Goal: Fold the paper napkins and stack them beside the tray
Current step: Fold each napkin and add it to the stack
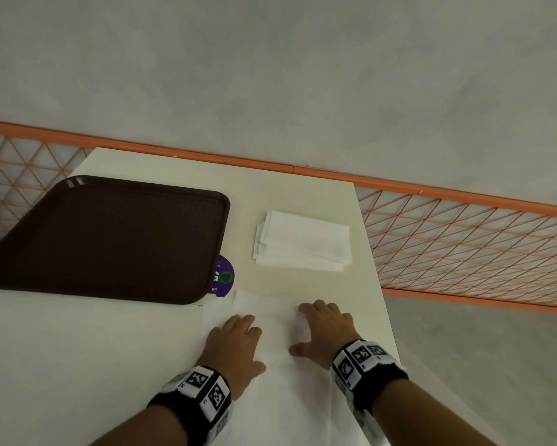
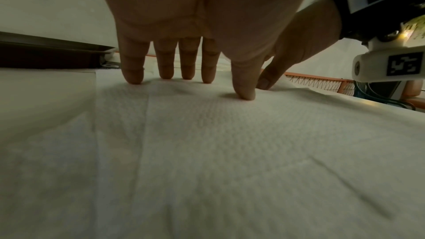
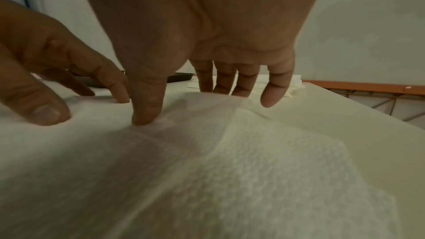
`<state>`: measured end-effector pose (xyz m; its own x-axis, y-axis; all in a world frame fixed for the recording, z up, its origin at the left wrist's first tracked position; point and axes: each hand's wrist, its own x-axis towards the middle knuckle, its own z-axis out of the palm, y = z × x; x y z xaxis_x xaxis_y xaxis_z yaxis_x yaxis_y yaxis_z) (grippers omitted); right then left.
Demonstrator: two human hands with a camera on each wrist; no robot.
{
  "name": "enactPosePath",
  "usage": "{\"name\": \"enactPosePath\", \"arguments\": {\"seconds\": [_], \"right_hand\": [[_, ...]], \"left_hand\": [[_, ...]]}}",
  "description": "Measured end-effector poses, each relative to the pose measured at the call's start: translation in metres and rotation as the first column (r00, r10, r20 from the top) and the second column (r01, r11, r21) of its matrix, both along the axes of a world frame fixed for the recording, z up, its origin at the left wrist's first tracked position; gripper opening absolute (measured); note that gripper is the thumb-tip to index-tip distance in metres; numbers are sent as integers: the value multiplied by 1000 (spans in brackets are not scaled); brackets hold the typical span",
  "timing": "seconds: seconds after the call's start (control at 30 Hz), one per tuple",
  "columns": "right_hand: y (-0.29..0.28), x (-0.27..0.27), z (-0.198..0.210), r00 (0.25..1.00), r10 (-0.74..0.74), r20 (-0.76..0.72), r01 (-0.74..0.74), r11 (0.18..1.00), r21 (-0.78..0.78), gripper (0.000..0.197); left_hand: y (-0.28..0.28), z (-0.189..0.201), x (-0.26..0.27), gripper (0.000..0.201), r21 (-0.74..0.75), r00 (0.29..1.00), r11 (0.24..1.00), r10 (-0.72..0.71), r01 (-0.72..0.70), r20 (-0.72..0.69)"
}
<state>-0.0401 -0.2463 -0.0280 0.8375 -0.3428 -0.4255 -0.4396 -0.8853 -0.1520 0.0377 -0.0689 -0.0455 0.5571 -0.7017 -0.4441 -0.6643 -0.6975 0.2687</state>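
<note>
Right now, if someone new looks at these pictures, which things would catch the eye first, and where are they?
Probably the two hands: the left hand and right hand press flat on an open napkin at the near table edge. Next, the dark brown tray on the left, with a stack of folded napkins lying to its right, apart from it. Behind the table runs an orange mesh railing.

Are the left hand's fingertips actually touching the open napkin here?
Touching. The left wrist view shows the left hand's fingertips pressing down on the open napkin, dimpling the paper.
</note>
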Motion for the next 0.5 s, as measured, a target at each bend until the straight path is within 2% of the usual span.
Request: {"name": "enactPosePath", "arguments": {"seconds": [0.13, 0.33, 0.5], "right_hand": [[4, -1, 1, 999, -1, 42, 1, 1000, -2, 67], [3, -10, 4, 993, -44, 113, 37, 998, 58, 34], [-1, -16, 11, 987, -71, 145, 60, 995, 78, 35]], "left_hand": [[0, -1, -2, 64, 1, 1000, 1000, 17, -17, 9], [0, 1, -3, 63, 13, 999, 999, 33, -33, 6], [1, 1, -2, 66, 23, 999, 998, 50, -51, 12]]}}
